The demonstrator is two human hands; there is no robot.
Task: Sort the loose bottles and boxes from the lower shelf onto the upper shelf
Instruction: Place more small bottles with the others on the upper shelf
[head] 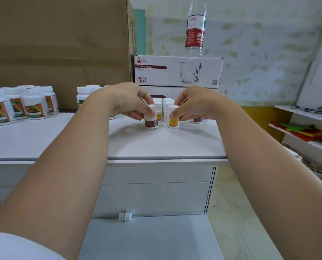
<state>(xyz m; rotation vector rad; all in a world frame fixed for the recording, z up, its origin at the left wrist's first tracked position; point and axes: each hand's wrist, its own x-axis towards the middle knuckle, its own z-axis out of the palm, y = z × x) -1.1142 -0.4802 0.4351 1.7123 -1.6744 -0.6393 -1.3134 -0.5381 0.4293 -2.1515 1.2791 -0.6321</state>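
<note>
Sorting looks nearly done. On the upper shelf (pixel 156 145), the left hand (pixel 126 102) pinches a maroon bottle (pixel 151 121) and the right hand (pixel 195 104) a yellow bottle (pixel 173 121), both at six o'clock of the cluster (pixel 165 102). One white bottle (pixel 125 216) lies on the lower shelf (pixel 156 237).

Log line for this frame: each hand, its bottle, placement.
left hand: grips red-label bottle | right hand: grips yellow-label bottle | both: on upper shelf | lower shelf: one white bottle lying

Open front, blocked back
The upper shelf (pixel 165 143) is left bare in front; the back is closed by bottles (pixel 166 103), white boxes (pixel 177 72) and a cardboard box (pixel 59 44).
</note>
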